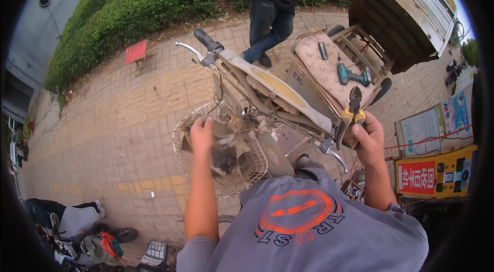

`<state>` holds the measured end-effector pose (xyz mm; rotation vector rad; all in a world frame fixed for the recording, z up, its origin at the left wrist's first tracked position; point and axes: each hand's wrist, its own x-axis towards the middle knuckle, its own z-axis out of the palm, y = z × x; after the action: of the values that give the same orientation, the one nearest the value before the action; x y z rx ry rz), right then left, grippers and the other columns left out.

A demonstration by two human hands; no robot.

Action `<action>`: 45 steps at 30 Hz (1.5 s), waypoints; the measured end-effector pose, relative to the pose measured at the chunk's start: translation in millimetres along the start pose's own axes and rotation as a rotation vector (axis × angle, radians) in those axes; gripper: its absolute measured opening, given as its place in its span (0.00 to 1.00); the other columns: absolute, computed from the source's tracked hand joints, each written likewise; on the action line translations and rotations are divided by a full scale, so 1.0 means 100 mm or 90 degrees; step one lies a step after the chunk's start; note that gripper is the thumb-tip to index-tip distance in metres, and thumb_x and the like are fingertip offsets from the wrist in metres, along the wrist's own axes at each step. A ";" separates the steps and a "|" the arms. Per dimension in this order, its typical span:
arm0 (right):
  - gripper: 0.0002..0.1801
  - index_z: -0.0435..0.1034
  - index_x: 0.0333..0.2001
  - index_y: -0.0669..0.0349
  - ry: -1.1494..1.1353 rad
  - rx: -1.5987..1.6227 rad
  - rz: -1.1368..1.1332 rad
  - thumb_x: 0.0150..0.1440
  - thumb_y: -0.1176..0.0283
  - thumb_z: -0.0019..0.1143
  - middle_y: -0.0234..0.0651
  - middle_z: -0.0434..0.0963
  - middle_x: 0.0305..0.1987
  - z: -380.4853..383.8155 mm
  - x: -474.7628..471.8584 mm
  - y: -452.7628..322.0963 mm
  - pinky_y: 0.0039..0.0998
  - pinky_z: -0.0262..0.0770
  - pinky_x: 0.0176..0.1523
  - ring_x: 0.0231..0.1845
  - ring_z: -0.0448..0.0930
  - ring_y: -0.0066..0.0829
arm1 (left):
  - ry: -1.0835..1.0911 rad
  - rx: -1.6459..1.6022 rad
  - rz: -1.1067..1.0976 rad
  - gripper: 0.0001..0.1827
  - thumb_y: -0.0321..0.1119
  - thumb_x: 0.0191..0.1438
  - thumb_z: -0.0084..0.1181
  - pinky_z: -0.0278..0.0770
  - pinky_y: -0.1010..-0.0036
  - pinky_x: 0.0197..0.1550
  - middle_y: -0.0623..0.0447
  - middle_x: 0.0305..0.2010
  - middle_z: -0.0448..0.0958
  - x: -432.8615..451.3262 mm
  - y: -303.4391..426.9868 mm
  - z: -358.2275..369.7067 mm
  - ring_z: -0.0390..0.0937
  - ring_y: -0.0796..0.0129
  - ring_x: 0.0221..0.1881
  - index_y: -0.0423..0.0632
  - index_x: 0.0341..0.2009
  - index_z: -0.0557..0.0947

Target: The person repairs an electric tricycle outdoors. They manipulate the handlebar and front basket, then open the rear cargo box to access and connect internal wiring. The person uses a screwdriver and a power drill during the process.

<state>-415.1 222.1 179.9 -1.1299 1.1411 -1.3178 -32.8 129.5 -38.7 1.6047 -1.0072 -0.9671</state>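
Observation:
My right hand (369, 137) is closed around the yellow-and-black handles of diagonal cutting pliers (354, 104), whose jaws point away from me. My left hand (202, 133) is over the wire basket (178, 148) of an electric bike, at some torn brownish material; whether its fingers grip it cannot be told. The bike's handlebar cover (276, 83) runs between two brake levers. Bundled loose wires (252, 119) show below the cover, beside the basket. Dark and torn pieces lie inside the basket. A screwdriver (323, 52) and a teal cordless drill (352, 73) rest on a patterned cushion (314, 67).
A person (270, 17) stands beyond the handlebar. A small red stool (136, 52) is on the paving near the hedge (154, 5). An open metal lid (405, 5) rises at upper right. Signboards (417, 179) stand at right, and a parked two-wheeler (123, 234) at lower left.

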 end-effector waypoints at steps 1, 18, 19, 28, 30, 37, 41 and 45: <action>0.17 0.67 0.41 0.68 0.096 -0.046 0.015 0.54 0.67 0.60 0.26 0.69 0.24 -0.18 0.02 0.00 0.17 0.59 0.24 0.20 0.65 0.14 | 0.003 0.040 0.005 0.15 0.36 0.58 0.52 0.68 0.78 0.28 0.52 0.30 0.77 0.17 -0.10 0.03 0.69 0.76 0.26 0.35 0.38 0.79; 0.10 0.62 0.30 0.58 0.444 -0.088 0.048 0.59 0.67 0.52 0.22 0.60 0.18 -1.30 -0.74 0.26 0.18 0.52 0.19 0.15 0.58 0.13 | -0.120 0.123 -0.253 0.12 0.34 0.51 0.56 0.65 0.70 0.17 0.49 0.16 0.74 1.34 -0.35 0.45 0.70 0.65 0.14 0.40 0.21 0.77; 0.10 0.62 0.30 0.58 0.440 -0.097 0.041 0.59 0.67 0.53 0.21 0.60 0.18 -1.31 -0.72 0.27 0.18 0.52 0.19 0.15 0.58 0.13 | -0.122 -0.008 -0.276 0.09 0.34 0.52 0.56 0.64 0.72 0.16 0.51 0.18 0.74 1.22 -0.11 0.34 0.69 0.68 0.15 0.43 0.24 0.77; 0.10 0.63 0.31 0.59 0.347 -0.100 0.073 0.58 0.66 0.53 0.21 0.59 0.18 -1.24 0.01 0.43 0.18 0.53 0.19 0.16 0.58 0.13 | -0.007 -0.428 0.004 0.10 0.30 0.53 0.57 0.72 0.74 0.40 0.50 0.29 0.77 -0.30 1.09 -0.67 0.75 0.68 0.32 0.41 0.38 0.73; 0.10 0.63 0.31 0.59 0.319 -0.099 0.065 0.59 0.66 0.52 0.22 0.59 0.18 -1.23 0.15 0.42 0.18 0.53 0.20 0.16 0.58 0.13 | -0.018 -0.374 0.076 0.07 0.30 0.56 0.54 0.71 0.66 0.45 0.52 0.30 0.76 -0.58 1.08 -0.67 0.74 0.65 0.36 0.46 0.39 0.73; 0.10 0.64 0.31 0.59 0.269 -0.086 0.071 0.59 0.66 0.52 0.22 0.60 0.19 -1.38 0.60 0.50 0.18 0.54 0.20 0.16 0.59 0.13 | 0.113 -0.683 -0.053 0.08 0.40 0.61 0.48 0.63 0.57 0.52 0.54 0.31 0.74 -1.39 0.39 -0.82 0.72 0.64 0.42 0.51 0.37 0.73; 0.11 0.64 0.26 0.59 0.206 -0.232 0.097 0.59 0.67 0.52 0.22 0.63 0.18 -1.89 1.07 0.86 0.18 0.55 0.19 0.16 0.61 0.13 | 0.303 -0.645 -0.068 0.10 0.44 0.60 0.49 0.63 0.61 0.51 0.57 0.35 0.74 -1.69 0.45 -0.55 0.70 0.67 0.42 0.53 0.37 0.74; 0.12 0.65 0.23 0.59 0.185 -0.371 0.181 0.57 0.68 0.53 0.22 0.63 0.17 -2.47 1.66 1.47 0.21 0.54 0.17 0.13 0.61 0.13 | 0.354 -0.662 -0.114 0.09 0.42 0.59 0.53 0.72 0.68 0.45 0.57 0.34 0.75 -1.98 0.22 -0.35 0.72 0.68 0.38 0.52 0.36 0.77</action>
<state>-651.6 61.6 11.3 -1.1412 1.9092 -0.9672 -71.3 320.9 14.4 0.9582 0.0750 -0.8577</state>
